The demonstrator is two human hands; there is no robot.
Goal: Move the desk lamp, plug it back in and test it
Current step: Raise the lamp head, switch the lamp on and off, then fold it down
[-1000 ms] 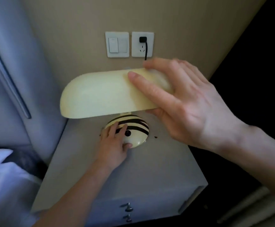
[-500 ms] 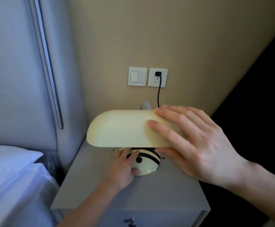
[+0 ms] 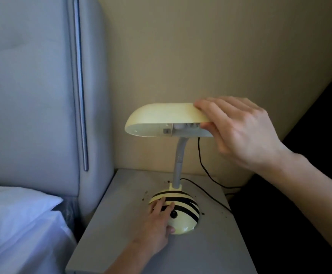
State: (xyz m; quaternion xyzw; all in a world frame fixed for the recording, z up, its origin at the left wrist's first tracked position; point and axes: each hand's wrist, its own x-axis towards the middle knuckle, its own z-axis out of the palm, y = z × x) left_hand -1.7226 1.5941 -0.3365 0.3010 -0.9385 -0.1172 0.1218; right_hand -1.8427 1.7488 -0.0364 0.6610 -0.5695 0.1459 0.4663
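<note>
We see the desk lamp [image 3: 174,167] upright on the nightstand [image 3: 210,250]. The right hand [image 3: 238,131] pinches its shade's end; the left hand [image 3: 159,222] cups its striped base, thumb seemingly pressing underneath.

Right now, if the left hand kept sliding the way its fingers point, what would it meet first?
The left hand already rests on the striped lamp base, so it would press into the base itself. Just beside the fingertips sits the black button; depth there is hard to judge.

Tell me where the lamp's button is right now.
In the head view, the black button sits on the front of the striped base, just right of the left hand.
</note>
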